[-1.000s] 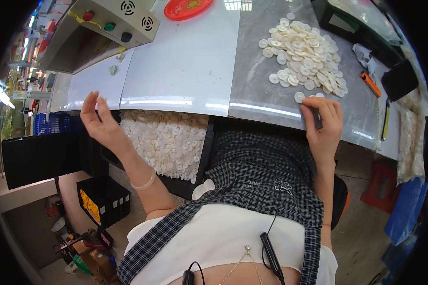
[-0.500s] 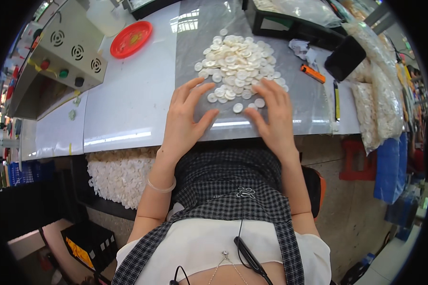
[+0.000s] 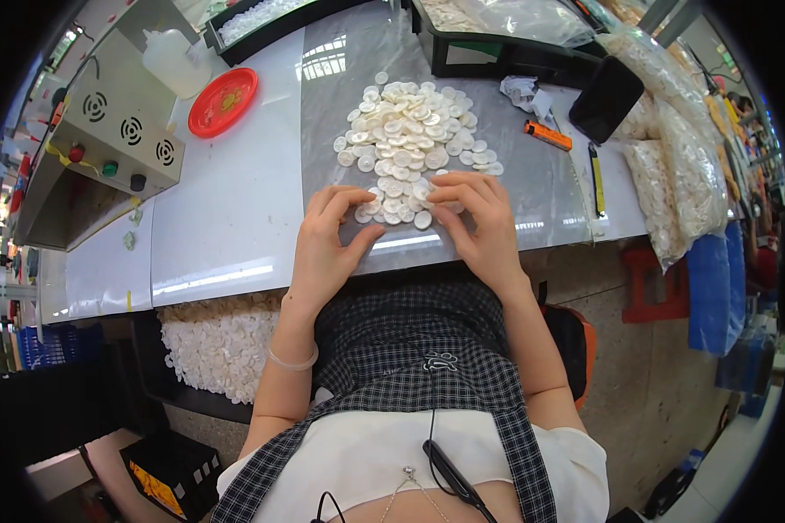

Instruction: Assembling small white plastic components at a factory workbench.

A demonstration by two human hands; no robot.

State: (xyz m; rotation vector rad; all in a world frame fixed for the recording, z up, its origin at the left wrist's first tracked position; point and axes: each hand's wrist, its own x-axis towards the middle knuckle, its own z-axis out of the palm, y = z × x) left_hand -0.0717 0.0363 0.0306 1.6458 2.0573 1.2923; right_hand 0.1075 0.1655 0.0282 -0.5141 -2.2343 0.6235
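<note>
A heap of small, round, off-white discs (image 3: 414,126), like button blanks, lies on the grey sheet (image 3: 532,196) covering the middle of the table. At its near left edge, my left hand (image 3: 324,240) is open, fingers bent and thumb apart, fingertips touching the outer discs. Opposite it, my right hand (image 3: 487,228) curves round the near right side, with a gap between fingers and thumb. Its fingertips rest at several discs and partly cover them. A small cluster of discs (image 3: 401,205) sits between the two hands.
A red plate (image 3: 223,103) and a grey machine with knobs (image 3: 118,131) stand left. Black trays (image 3: 506,57) line the back. An orange lighter (image 3: 548,135), yellow cutter (image 3: 596,179) and black phone (image 3: 606,100) lie right. A bin of white discs (image 3: 214,349) sits below the table edge.
Both hands have drawn closer together at the near side of the heap. Some discs have come toward me into a small cluster between them. The view has shifted slightly.
</note>
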